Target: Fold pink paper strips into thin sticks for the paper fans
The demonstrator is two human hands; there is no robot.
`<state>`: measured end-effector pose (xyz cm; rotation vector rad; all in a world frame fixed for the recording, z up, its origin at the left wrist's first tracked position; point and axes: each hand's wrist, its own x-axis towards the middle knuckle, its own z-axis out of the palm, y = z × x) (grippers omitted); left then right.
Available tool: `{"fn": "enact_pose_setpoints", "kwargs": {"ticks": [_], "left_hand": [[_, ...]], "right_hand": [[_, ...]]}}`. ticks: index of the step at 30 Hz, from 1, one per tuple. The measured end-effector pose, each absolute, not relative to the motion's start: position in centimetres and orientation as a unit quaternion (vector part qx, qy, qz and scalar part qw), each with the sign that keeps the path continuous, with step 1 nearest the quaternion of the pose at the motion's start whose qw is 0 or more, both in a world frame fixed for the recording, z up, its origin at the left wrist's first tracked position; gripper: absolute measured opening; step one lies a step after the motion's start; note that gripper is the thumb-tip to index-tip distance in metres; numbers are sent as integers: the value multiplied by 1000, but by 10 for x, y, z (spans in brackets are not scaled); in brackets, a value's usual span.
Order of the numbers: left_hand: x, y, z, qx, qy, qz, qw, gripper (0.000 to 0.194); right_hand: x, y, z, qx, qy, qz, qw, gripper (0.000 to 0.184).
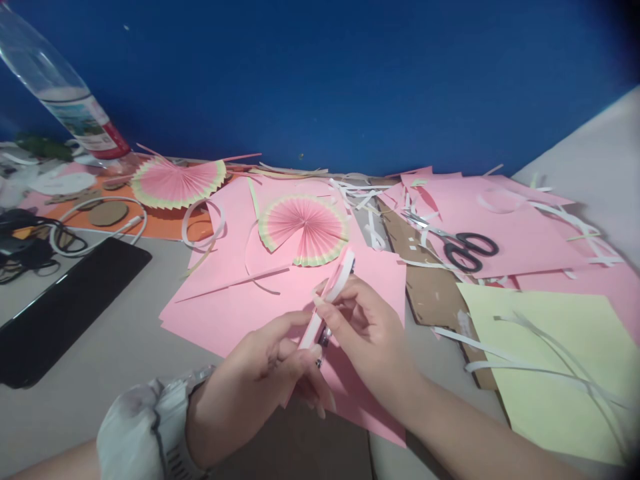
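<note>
Over the pink sheets, my left hand [280,360] grips the lower end of a narrow folded pink paper strip [313,328], between thumb and fingers. Higher up, my right hand [367,323] pinches the same folded strip. A white band [344,272] lies along its face, curving near the top. Something dark and shiny [325,337] shows beneath the strip between my hands; its kind is unclear. Just beyond my hands rests a pleated pink paper fan [303,230] with a yellow-green edge, spread almost into a full circle. A second pleated fan [177,183] lies at the back left.
Black-handled scissors [465,250] lie on pink paper at the right, near brown cardboard [425,293] and a pale yellow sheet [560,400] with white strips. At the left are a black phone [70,310], cables [30,243] and a plastic bottle [75,107]. A blue partition [320,80] stands behind.
</note>
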<state>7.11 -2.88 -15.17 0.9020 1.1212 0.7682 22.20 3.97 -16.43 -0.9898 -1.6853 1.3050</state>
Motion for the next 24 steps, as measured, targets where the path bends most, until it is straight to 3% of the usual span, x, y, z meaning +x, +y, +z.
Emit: {"fn": "enact_pose_setpoints", "kwargs": {"ticks": [14, 24], "left_hand": [[73, -32, -152, 412, 503, 364, 667, 39], [72, -32, -150, 445, 514, 345, 647, 24]], "right_hand": [[219, 40, -160, -416, -638, 541, 355, 16], [222, 39, -163, -398, -641, 551, 356, 10]]}}
